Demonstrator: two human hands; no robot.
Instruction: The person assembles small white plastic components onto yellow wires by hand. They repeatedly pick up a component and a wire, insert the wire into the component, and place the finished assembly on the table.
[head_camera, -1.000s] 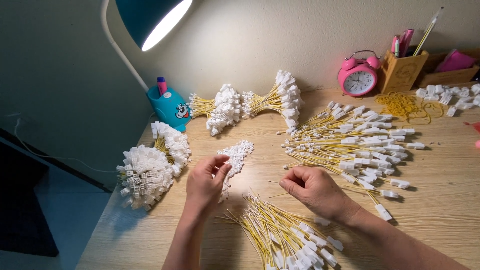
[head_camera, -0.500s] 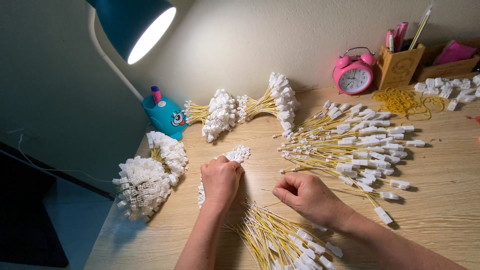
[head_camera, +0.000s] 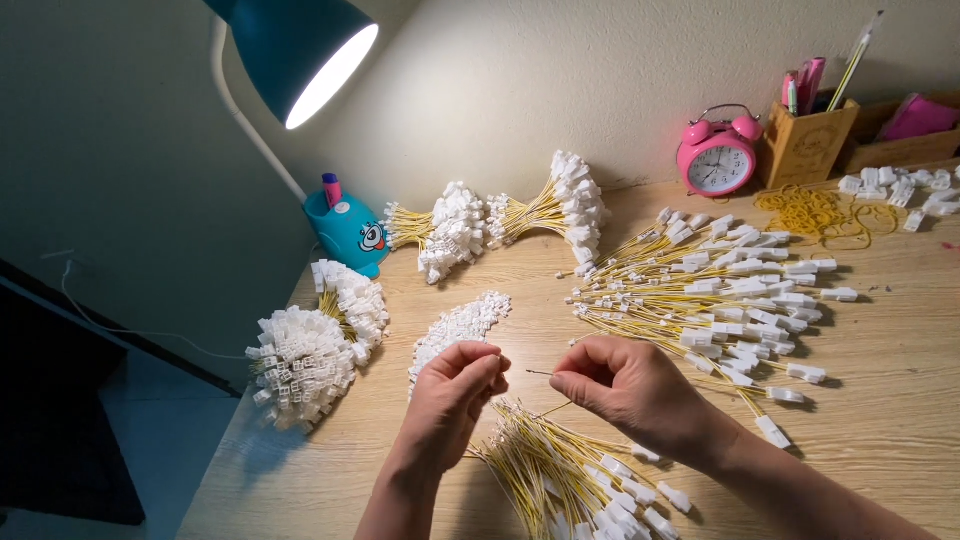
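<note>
1. Wooden desk (head_camera: 880, 400) ends at its left edge just left of the round bundle of white connectors (head_camera: 300, 365); beyond that edge is dark floor. Bare wood lies open to the right of the hands, below the fanned wire pile (head_camera: 720, 290).
2. Left of the strip of small white connectors (head_camera: 460, 325) sits that round bundle; behind the strip, toward the wall, stand a blue cartoon holder (head_camera: 348, 228) and two tied wire bundles (head_camera: 500, 215), under a teal lamp (head_camera: 300, 45).
3. Just in front of the strip, the left hand (head_camera: 450, 395) has its fingertips pressed together on something too small to make out.
4. Right of it, the right hand (head_camera: 625, 385) pinches a thin yellow wire (head_camera: 545, 374), whose bare end points at the left fingertips, nearly touching them.
5. Below both hands lies a heap of yellow wires with white plugs (head_camera: 570, 485).
6. Far right of the strip: pink alarm clock (head_camera: 716, 155), wooden pen holder (head_camera: 808, 145).
7. Half a second ago the left hand lay flat over the strip; now it is lifted clear, meeting the right.
</note>
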